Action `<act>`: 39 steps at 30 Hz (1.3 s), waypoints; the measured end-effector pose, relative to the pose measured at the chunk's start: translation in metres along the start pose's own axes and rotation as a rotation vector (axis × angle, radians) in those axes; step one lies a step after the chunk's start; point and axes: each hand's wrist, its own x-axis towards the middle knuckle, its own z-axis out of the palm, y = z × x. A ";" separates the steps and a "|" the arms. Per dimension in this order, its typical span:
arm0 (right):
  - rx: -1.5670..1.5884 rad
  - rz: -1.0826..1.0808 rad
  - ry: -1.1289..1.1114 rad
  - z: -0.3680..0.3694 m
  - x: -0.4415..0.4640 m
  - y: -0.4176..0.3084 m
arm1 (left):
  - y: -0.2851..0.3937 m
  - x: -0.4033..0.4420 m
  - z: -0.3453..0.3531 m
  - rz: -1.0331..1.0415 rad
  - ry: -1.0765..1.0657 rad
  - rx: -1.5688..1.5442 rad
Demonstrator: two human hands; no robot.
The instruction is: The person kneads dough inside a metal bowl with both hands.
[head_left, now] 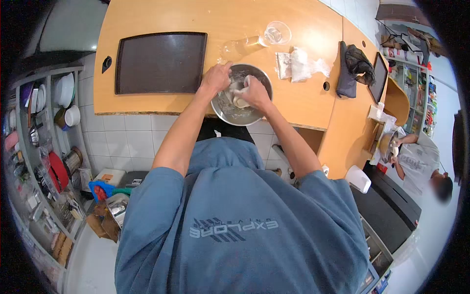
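Observation:
A round metal bowl (221, 109) stands at the front edge of the wooden table, its inner wall smeared with white flour or batter. My left hand (217, 78) grips its rim on the left side. Inside the bowl, my right hand (255, 93) has its fingers bent around a pale lump of dough (240, 102). Whitish residue coats the right fingers, and they partly cover the dough.
Left of the bowl lies a dark baking tray (161, 63). Behind it are a clear bottle (245, 45), a plastic cup (277, 33) and bags of white powder (299, 64). Dark cloth (360, 63) lies farther right. Another person (418, 157) holds a bowl at far right.

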 end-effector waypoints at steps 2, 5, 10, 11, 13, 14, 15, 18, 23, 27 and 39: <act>-0.054 -0.047 0.033 0.008 -0.006 0.002 | 0.000 0.001 0.000 0.002 -0.005 -0.010; -0.244 -0.135 0.107 0.030 -0.020 0.005 | -0.002 0.000 0.003 -0.017 -0.031 -0.020; -0.460 -0.277 0.238 0.067 -0.034 -0.003 | -0.002 0.001 0.007 0.004 -0.077 -0.003; -0.480 -0.285 0.223 0.069 -0.033 -0.004 | -0.005 0.001 0.009 0.028 -0.059 -0.036; -0.476 -0.389 0.311 0.068 -0.028 0.000 | -0.007 0.001 0.010 0.075 -0.026 -0.106; -0.473 -0.441 0.357 0.067 -0.023 0.002 | -0.007 0.001 0.011 0.071 -0.037 -0.085; -0.483 -0.436 0.352 0.068 -0.015 0.006 | -0.005 0.002 0.010 0.065 -0.047 -0.062; -0.469 -0.415 0.344 0.073 0.006 0.009 | -0.006 -0.002 0.004 0.049 -0.003 -0.086; -0.280 -0.337 0.355 0.066 0.017 0.005 | -0.007 0.000 0.003 0.042 0.030 -0.068; 0.126 -0.028 0.185 0.056 0.019 0.013 | -0.008 0.002 0.007 0.033 -0.001 -0.031; -0.108 0.135 -0.116 0.025 -0.014 -0.020 | 0.000 -0.002 -0.003 -0.012 -0.037 -0.023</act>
